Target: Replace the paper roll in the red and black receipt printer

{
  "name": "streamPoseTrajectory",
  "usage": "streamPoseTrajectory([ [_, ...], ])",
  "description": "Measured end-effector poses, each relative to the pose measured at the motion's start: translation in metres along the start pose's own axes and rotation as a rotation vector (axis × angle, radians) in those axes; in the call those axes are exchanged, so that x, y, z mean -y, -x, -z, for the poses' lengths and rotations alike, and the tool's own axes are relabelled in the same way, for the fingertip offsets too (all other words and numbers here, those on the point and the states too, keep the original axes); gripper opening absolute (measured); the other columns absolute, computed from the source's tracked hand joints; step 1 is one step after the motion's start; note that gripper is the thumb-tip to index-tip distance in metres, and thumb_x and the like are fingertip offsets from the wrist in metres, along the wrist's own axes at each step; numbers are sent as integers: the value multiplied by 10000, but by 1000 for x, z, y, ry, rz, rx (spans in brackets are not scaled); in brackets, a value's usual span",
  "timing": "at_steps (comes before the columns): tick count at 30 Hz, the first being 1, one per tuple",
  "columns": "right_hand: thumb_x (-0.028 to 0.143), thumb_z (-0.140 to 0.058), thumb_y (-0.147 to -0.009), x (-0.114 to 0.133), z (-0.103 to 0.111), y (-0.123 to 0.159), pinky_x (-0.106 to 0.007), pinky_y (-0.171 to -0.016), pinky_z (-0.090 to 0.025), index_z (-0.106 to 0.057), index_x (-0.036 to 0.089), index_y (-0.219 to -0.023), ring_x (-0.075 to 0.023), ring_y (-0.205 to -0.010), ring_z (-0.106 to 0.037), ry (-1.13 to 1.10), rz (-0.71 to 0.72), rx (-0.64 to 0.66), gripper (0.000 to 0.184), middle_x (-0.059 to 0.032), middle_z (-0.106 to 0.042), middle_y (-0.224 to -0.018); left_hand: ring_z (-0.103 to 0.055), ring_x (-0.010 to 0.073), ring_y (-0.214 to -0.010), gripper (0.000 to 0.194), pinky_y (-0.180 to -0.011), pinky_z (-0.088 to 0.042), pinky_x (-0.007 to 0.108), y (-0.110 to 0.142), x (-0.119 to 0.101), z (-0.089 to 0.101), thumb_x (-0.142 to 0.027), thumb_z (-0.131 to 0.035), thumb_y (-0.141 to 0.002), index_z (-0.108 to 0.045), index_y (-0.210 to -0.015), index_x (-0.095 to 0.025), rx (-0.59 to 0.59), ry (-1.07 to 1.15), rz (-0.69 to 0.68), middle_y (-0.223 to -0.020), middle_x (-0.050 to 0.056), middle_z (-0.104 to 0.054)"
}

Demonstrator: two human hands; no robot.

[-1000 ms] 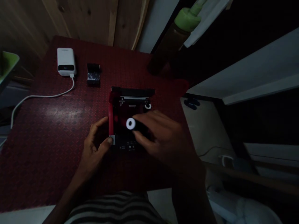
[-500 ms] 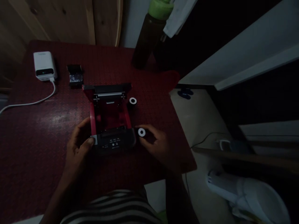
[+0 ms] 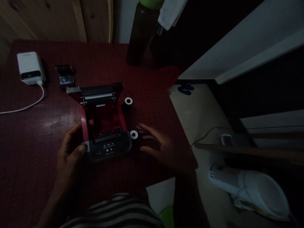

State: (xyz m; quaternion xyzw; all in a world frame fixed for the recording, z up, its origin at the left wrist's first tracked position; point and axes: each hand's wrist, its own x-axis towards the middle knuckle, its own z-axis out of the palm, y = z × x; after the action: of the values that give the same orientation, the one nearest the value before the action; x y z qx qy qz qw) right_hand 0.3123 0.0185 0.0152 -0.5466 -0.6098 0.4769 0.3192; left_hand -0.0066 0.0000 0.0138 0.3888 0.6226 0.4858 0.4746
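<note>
Left hand (image 3: 71, 155) clamps compact printer (image 3: 106, 148) at its 8 o'clock corner. Right hand (image 3: 160, 144) spread wide just beside near roll (image 3: 134, 135), printer's 3 o'clock; far roll (image 3: 128, 101) at 2.

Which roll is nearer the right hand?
The front roll, beside the black control panel; the rear roll, by the raised lid, sits farther from the right hand.

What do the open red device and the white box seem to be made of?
The red device looks like moulded plastic, with a dull sheen and rounded corners; its pale, bright strip may be metal. The white box is probably satin plastic, judging by its smooth, soft-edged shell.
</note>
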Motion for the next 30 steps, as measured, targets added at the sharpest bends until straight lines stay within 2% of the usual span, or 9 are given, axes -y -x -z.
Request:
streamPoseTrajectory([
  [4, 331, -765, -1040, 9, 14, -35, -515, -1087, -703, -834, 278, -1324, -267, -1210, -853, 13, 58, -164, 297, -85, -875, -1354, -621, 381, -1570, 576, -1238, -583, 460, 1, -1, -1, -529, -805, -987, -740, -1537, -372, 7, 7, -3, -1662, 25, -696],
  [7, 242, -800, -948, 2, 3, -84, -501, -1012, -698, -802, 228, -1359, -251, -1063, -847, 134, 132, -213, 411, -111, -855, -1383, -641, 396, -1551, 604, -1214, -602, 461, 0, 0, -1, -528, -810, -979, -733, -1545, -331, 15, 18, -8, -1654, 48, -705],
  [9, 179, -830, -873, -5, -11, -116, -492, -1011, -682, -767, 217, -1397, -267, -1147, -822, 169, 147, -229, 529, -128, -829, -1445, -671, 399, -1516, 595, -1187, -619, 463, -1, 1, -1, -539, -813, -976, -744, -1525, -321, 17, 18, -15, -1622, 55, -729],
  [13, 171, -800, -889, -15, -31, -149, -516, -1139, -615, -797, 256, -1232, -271, -1236, -786, 188, 176, -219, 353, -70, -866, -1336, -689, 377, -1495, 592, -1165, -628, 447, 0, 0, -1, -549, -802, -993, -739, -1538, -329, 18, 16, -33, -1606, 50, -741],
  [16, 215, -766, -909, -7, -25, -139, -523, -1119, -622, -787, 262, -1143, -272, -1168, -797, 183, 185, -231, 239, -47, -877, -1205, -661, 370, -1532, 616, -1225, -586, 451, 2, -3, -3, -533, -799, -1003, -715, -1575, -321, 26, 45, -12, -1629, 58, -724],
  [19, 249, -745, -926, 26, -1, -104, -520, -1113, -631, -774, 268, -1192, -273, -1195, -803, 161, 207, -238, 268, -46, -863, -1248, -657, 372, -1541, 611, -1213, -592, 453, 1, -1, -3, -519, -816, -997, -724, -1564, -312, 42, 88, -5, -1638, 73, -718],
  [23, 267, -768, -983, 90, 28, -59, -512, -1090, -655, -806, 331, -1244, -282, -1151, -831, 248, 300, -27, 272, -11, -872, -1226, -705, 364, -1482, 579, -1143, -633, 443, -1, 4, -4, -491, -829, -996, -740, -1540, -313, 39, 105, -47, -1603, 77, -743],
  [26, 248, -769, -1013, 117, 13, -54, -498, -1019, -680, -796, 357, -1319, -296, -1127, -826, 417, 408, 132, 327, -15, -868, -1251, -730, 335, -1449, 562, -1126, -636, 415, -1, 3, -5, -490, -807, -1028, -717, -1552, -308, 63, 126, -51, -1585, 78, -754],
  [30, 110, -715, -1045, 119, -40, -73, -481, -977, -643, -785, 237, -1234, -309, -1083, -791, 768, 516, 187, 239, -97, -863, -1174, -725, 324, -1455, 578, -1188, -605, 433, 1, -1, -3, -488, -796, -1048, -692, -1571, -265, 99, 133, -45, -1591, 108, -744],
])
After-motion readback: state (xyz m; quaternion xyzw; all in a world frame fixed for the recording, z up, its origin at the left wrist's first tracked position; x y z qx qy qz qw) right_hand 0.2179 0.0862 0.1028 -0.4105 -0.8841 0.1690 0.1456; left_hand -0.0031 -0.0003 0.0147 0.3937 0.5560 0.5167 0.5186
